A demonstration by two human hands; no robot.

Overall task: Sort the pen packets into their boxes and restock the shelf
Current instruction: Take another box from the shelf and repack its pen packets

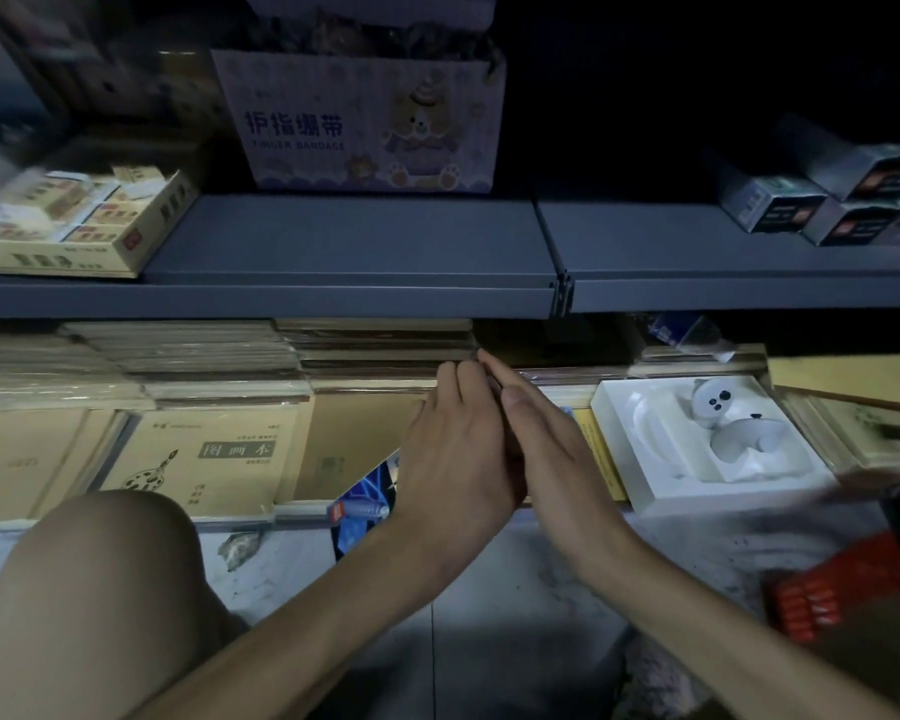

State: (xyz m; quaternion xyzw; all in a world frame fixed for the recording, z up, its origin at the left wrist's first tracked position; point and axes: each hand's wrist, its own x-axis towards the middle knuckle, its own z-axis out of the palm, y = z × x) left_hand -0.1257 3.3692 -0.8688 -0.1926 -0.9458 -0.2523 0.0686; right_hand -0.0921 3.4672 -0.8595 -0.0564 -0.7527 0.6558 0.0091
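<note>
My left hand (453, 459) and my right hand (552, 449) reach side by side into the lower shelf, palms facing each other and fingers nearly straight. Their fingertips touch the front of a stack of brown notebooks (380, 350). A thin dark gap shows between the palms; whether anything sits in it is hidden. A blue packet with a red label (365, 504) lies at the shelf's front edge, just below my left wrist and partly covered by it.
The grey upper shelf (354, 241) carries a finger bandage carton (370, 122), a yellow box of small packs (74, 220) and dark boxes (827, 200). Below are drawing books (214, 459) and a white tray with a bear figure (707, 439). A red basket (853, 574) stands right, my knee (89, 589) left.
</note>
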